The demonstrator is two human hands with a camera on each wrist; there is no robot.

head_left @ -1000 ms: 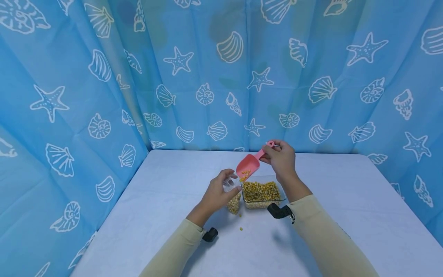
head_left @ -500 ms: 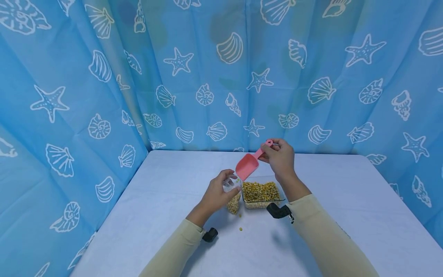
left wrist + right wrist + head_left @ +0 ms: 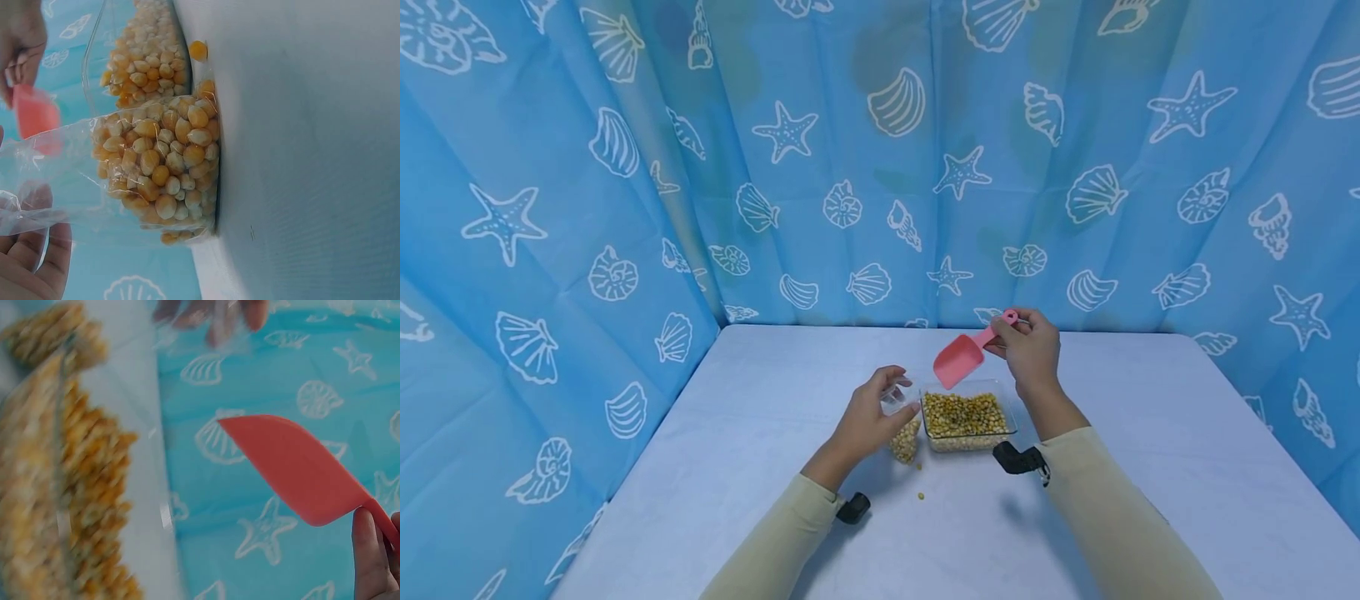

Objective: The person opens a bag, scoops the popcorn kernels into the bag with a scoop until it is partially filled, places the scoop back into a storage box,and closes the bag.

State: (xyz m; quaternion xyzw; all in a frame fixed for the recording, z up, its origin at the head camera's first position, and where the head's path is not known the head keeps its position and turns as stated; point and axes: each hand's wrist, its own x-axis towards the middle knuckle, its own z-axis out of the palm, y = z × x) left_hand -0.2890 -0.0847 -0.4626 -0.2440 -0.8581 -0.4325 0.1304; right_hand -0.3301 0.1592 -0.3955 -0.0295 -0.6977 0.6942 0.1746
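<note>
My left hand (image 3: 867,421) grips the upper part of a clear plastic bag (image 3: 69,147), keeping its mouth spread. Corn kernels (image 3: 165,162) fill the bottom of the bag, which stands on the table. In my right hand (image 3: 1036,354) is the handle of a pink scoop (image 3: 958,360), pinched between thumb and fingers. The scoop's bowl looks empty and tilts down toward the left. It hangs above the back of a glass container (image 3: 972,386) that holds more corn, just right of the bag. The right wrist view shows the scoop (image 3: 300,469) from the side.
Two loose kernels lie on the white table (image 3: 775,417) in front of the bag, one of them (image 3: 921,496) nearer me. A blue curtain (image 3: 850,167) with shell and starfish prints stands along the back and left of the table.
The last kernels slid out of the scoop at the bag's mouth. My right hand has then moved the emptied scoop right, over the glass container. My left hand stays at the bag.
</note>
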